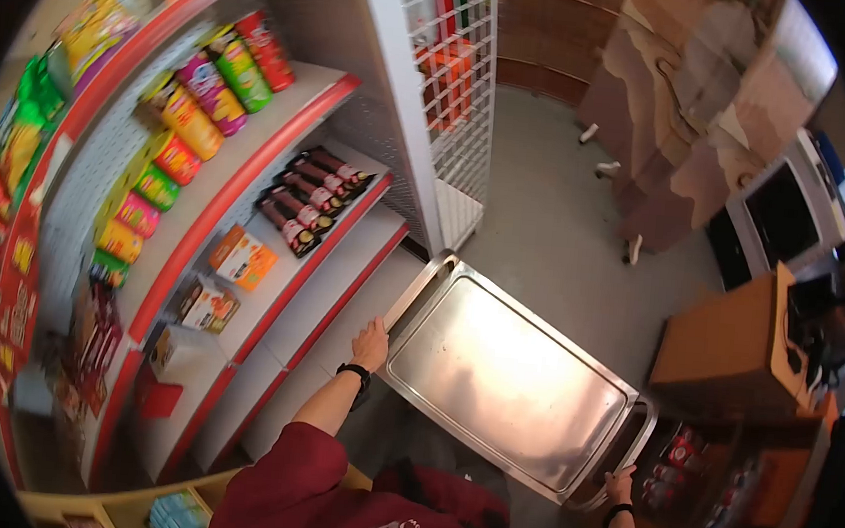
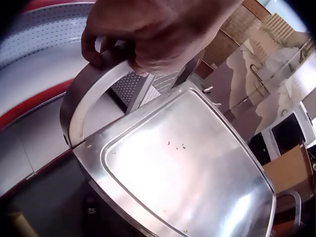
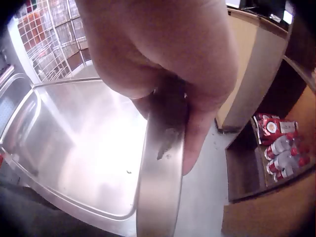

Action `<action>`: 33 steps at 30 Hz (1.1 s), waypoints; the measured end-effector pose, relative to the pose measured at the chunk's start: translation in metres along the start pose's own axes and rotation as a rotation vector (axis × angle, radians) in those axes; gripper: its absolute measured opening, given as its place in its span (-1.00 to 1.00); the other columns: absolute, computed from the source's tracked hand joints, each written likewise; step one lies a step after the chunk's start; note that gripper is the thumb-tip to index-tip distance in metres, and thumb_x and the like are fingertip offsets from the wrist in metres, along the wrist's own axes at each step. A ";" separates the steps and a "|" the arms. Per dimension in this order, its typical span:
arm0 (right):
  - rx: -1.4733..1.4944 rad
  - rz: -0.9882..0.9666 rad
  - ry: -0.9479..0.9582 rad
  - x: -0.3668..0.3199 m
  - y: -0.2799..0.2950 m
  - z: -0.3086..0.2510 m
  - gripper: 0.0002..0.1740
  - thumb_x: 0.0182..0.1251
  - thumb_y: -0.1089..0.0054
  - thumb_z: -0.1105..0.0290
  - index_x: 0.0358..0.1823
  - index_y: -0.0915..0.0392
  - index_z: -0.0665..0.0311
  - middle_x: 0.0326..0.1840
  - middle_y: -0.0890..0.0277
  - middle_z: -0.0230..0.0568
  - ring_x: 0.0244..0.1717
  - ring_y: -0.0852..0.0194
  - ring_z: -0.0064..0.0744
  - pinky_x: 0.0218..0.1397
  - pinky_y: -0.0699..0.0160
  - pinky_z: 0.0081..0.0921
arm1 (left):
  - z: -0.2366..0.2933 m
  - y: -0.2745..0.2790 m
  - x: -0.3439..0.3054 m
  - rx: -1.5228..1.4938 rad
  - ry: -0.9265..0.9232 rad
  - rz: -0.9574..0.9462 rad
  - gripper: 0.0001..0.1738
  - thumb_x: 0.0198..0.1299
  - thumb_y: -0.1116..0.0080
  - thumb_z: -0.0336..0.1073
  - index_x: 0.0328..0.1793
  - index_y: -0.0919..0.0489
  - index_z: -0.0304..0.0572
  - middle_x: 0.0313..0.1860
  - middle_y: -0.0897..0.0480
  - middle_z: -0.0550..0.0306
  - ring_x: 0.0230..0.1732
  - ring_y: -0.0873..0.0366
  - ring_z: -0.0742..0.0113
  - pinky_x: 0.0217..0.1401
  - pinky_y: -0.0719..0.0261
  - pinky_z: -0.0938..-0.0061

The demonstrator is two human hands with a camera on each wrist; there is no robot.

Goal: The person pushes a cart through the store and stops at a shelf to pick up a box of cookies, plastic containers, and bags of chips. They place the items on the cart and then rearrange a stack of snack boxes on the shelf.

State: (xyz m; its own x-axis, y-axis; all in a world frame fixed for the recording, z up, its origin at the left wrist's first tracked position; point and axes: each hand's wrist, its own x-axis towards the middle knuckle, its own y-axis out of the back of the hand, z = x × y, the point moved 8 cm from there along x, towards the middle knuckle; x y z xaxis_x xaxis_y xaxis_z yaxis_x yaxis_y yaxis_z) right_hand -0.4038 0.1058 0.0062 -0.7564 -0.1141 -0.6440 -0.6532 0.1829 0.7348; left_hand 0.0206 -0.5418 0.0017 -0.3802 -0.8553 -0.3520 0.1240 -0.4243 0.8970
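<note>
A stainless steel trolley (image 1: 508, 370) with a shallow rimmed top and a raised loop handle at each end stands in front of the person; its underside is hidden. My left hand (image 1: 369, 345) grips the left handle, with fingers curled over the flat metal band (image 2: 74, 111) in the left wrist view. At the other end, my right hand (image 1: 618, 485) holds the right handle (image 3: 160, 182), its fingers wrapped around the band. A few small dark specks (image 2: 177, 146) lie on the shiny top.
Red-edged store shelves (image 1: 238, 210) with snack canisters (image 1: 196, 112) and boxes rise close on the left. Beyond the trolley are a white wire rack (image 1: 465, 99) and grey floor (image 1: 538, 184). On the right are a cardboard box (image 1: 725, 333) and a wooden shelf with bottles (image 3: 284, 158).
</note>
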 end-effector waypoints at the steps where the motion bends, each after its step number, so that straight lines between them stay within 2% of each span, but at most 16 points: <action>1: -0.018 0.000 0.037 0.018 0.000 0.001 0.04 0.27 -0.29 0.35 0.50 0.30 0.61 0.12 -0.50 0.54 0.18 -0.53 0.34 0.20 -0.59 -0.10 | -0.012 -0.003 -0.015 -0.041 0.045 -0.006 -0.59 0.42 0.00 -0.25 0.30 -0.26 -0.21 0.25 -0.48 -0.22 0.19 -0.53 -0.25 0.16 -0.45 -0.26; 6: -0.283 0.064 0.168 0.089 0.001 -0.010 0.07 0.22 -0.36 0.28 0.45 0.27 0.64 0.09 -0.54 0.49 0.18 -0.54 0.32 0.22 -0.60 -0.08 | -0.076 -0.032 -0.076 -0.068 0.258 -0.282 -0.61 0.48 0.36 -0.27 0.28 -0.22 -0.40 0.19 -0.56 -0.44 0.20 -0.56 -0.32 0.29 -0.48 -0.03; 9: -0.371 0.109 0.227 0.117 0.005 -0.041 0.06 0.23 -0.35 0.26 0.44 0.26 0.65 0.08 -0.55 0.47 0.14 -0.58 0.30 0.20 -0.61 -0.08 | -0.101 -0.038 -0.122 -0.134 0.341 -0.381 -0.42 0.50 0.41 -0.28 0.53 -0.01 -0.50 0.24 -0.55 -0.48 0.27 -0.51 -0.37 0.36 -0.45 -0.01; 10: -0.412 0.165 0.251 0.122 0.001 -0.047 0.05 0.23 -0.35 0.26 0.42 0.25 0.66 0.07 -0.56 0.47 0.11 -0.60 0.29 0.19 -0.62 -0.07 | -0.138 -0.074 -0.120 -0.171 0.391 -0.353 -0.36 0.55 0.52 -0.15 0.53 -0.13 -0.55 0.25 -0.55 -0.44 0.29 -0.50 -0.36 0.39 -0.42 0.00; 12: -0.420 0.137 0.225 0.137 0.000 -0.070 0.05 0.26 -0.32 0.30 0.45 0.29 0.66 0.07 -0.58 0.37 0.06 -0.66 0.18 0.14 -0.67 -0.09 | -0.143 -0.061 -0.152 -0.189 0.450 -0.266 -0.18 0.56 0.72 0.03 0.24 -0.51 -0.56 0.21 -0.59 -0.39 0.32 -0.49 -0.30 0.45 -0.37 0.01; 15: -0.601 0.078 0.146 0.161 -0.008 -0.100 -0.07 0.41 -0.17 0.32 0.51 0.27 0.61 0.19 -0.57 0.22 0.14 -0.66 0.01 0.19 -0.68 -0.19 | -0.147 -0.051 -0.187 -0.267 0.512 -0.274 -0.24 0.56 0.66 -0.03 0.35 -0.41 -0.60 0.18 -0.61 -0.41 0.30 -0.51 -0.29 0.43 -0.39 0.01; 16: -0.868 0.083 0.206 0.239 -0.035 -0.080 -0.02 0.40 -0.19 0.32 0.55 0.33 0.58 0.20 -0.57 0.20 0.22 -0.62 -0.04 0.26 -0.63 -0.23 | -0.151 -0.056 -0.193 -0.260 0.487 -0.333 -0.36 0.53 0.45 -0.16 0.52 -0.14 -0.61 0.14 -0.62 -0.45 0.28 -0.54 -0.28 0.38 -0.43 0.02; 17: -1.018 0.082 0.305 0.243 -0.043 -0.098 -0.01 0.41 -0.16 0.33 0.56 0.37 0.58 0.23 -0.54 0.22 0.29 -0.55 -0.04 0.31 -0.59 -0.24 | -0.146 -0.047 -0.204 -0.186 0.421 -0.369 -0.27 0.44 0.24 -0.30 0.59 0.15 -0.60 0.09 -0.63 -0.47 0.22 -0.59 -0.27 0.32 -0.47 0.03; 18: -1.168 0.097 0.409 0.243 -0.049 -0.116 0.00 0.42 -0.14 0.34 0.57 0.41 0.58 0.27 -0.51 0.24 0.36 -0.49 -0.03 0.36 -0.54 -0.24 | -0.153 -0.048 -0.210 -0.208 0.467 -0.387 -0.23 0.39 0.18 -0.34 0.59 0.16 -0.62 0.07 -0.64 -0.46 0.18 -0.61 -0.27 0.29 -0.49 0.03; 20: -2.247 -0.243 0.668 0.197 -0.062 -0.153 -0.20 0.54 0.14 0.26 0.56 0.22 0.67 0.38 -0.41 0.25 0.38 -0.46 -0.03 0.38 -0.50 -0.32 | -0.163 -0.063 -0.230 -0.252 0.534 -0.391 -0.16 0.33 0.09 -0.38 0.58 0.22 -0.65 0.05 -0.65 -0.44 0.12 -0.63 -0.30 0.25 -0.51 0.02; 23: -1.898 -0.129 0.782 0.233 -0.067 -0.188 -0.26 0.57 0.29 0.20 0.51 0.05 0.74 0.44 -0.33 0.30 0.38 -0.47 -0.01 0.37 -0.49 -0.38 | -0.166 -0.071 -0.255 -0.210 0.563 -0.381 -0.14 0.33 0.06 -0.37 0.58 0.22 -0.65 0.08 -0.64 -0.45 0.13 -0.62 -0.33 0.26 -0.50 0.00; 24: -1.522 -0.160 0.590 0.243 -0.059 -0.197 -0.24 0.54 0.22 0.22 0.49 0.06 0.78 0.45 -0.29 0.36 0.36 -0.49 0.00 0.37 -0.49 -0.40 | -0.177 -0.090 -0.263 -0.286 0.628 -0.335 -0.16 0.35 0.07 -0.35 0.58 0.20 -0.65 0.10 -0.63 -0.46 0.16 -0.60 -0.34 0.28 -0.49 0.00; 27: -1.229 -0.099 0.508 0.266 -0.052 -0.224 -0.17 0.50 0.10 0.23 0.48 0.13 0.84 0.43 -0.30 0.43 0.33 -0.52 -0.03 0.34 -0.51 -0.41 | -0.174 -0.094 -0.279 -0.468 0.853 -0.328 -0.22 0.39 0.11 -0.30 0.57 0.11 -0.65 0.17 -0.59 -0.49 0.25 -0.55 -0.34 0.33 -0.46 -0.02; 28: -1.234 -0.097 0.524 0.276 -0.056 -0.231 -0.17 0.50 0.10 0.23 0.48 0.13 0.84 0.43 -0.30 0.43 0.33 -0.52 -0.03 0.34 -0.51 -0.41 | -0.170 -0.092 -0.284 -0.442 0.850 -0.350 -0.24 0.39 0.12 -0.29 0.56 0.09 -0.66 0.16 -0.59 -0.48 0.24 -0.57 -0.31 0.31 -0.47 -0.01; 30: -1.842 -0.041 0.831 0.288 -0.084 -0.244 -0.09 0.45 0.00 0.26 0.48 0.26 0.86 0.38 -0.33 0.45 0.32 -0.54 -0.07 0.28 -0.58 -0.41 | -0.170 -0.095 -0.297 -0.387 0.847 -0.396 -0.26 0.40 0.12 -0.27 0.54 0.03 -0.67 0.15 -0.61 -0.45 0.22 -0.59 -0.26 0.28 -0.50 0.00; 33: -1.625 -0.041 0.851 0.282 -0.088 -0.280 -0.08 0.44 -0.02 0.27 0.48 0.27 0.85 0.38 -0.32 0.50 0.29 -0.56 -0.05 0.22 -0.62 -0.38 | -0.173 -0.090 -0.306 -0.460 0.917 -0.292 -0.31 0.40 0.11 -0.30 0.51 -0.06 -0.70 0.11 -0.63 -0.43 0.18 -0.62 -0.24 0.23 -0.55 0.01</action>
State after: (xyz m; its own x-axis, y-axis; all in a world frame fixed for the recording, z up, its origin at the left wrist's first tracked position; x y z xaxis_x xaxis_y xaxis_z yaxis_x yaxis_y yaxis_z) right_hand -0.5685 -0.2156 -0.1804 -0.2127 -0.5944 -0.7756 0.3393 -0.7893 0.5118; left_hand 0.2842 -0.2930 -0.0175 0.3600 -0.5181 -0.7759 0.5466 -0.5568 0.6254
